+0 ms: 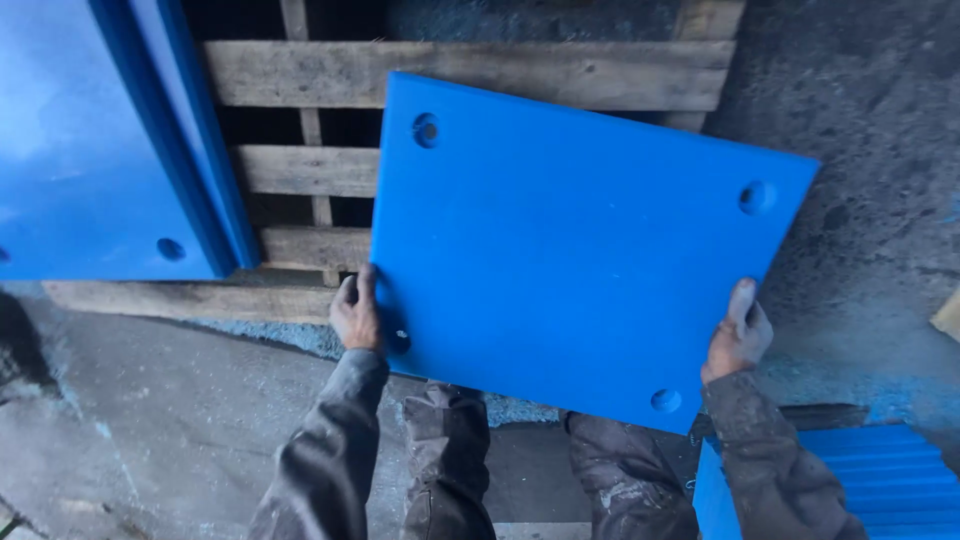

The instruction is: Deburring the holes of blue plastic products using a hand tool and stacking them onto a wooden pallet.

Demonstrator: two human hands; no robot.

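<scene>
Head view: one blue square panel (570,250), four corner holes, held between left hand (356,312) and right hand (738,338), each clamped on edge. Wooden pallet (470,75) beyond hands; second blue slab (90,140) beyond left hand.

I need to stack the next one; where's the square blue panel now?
In the head view, the blue panel sits centre, held by the left hand and right hand over the wooden pallet.

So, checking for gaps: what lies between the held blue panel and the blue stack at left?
In the head view, only bare slats of the wooden pallet show between the panel and the stack.
</scene>
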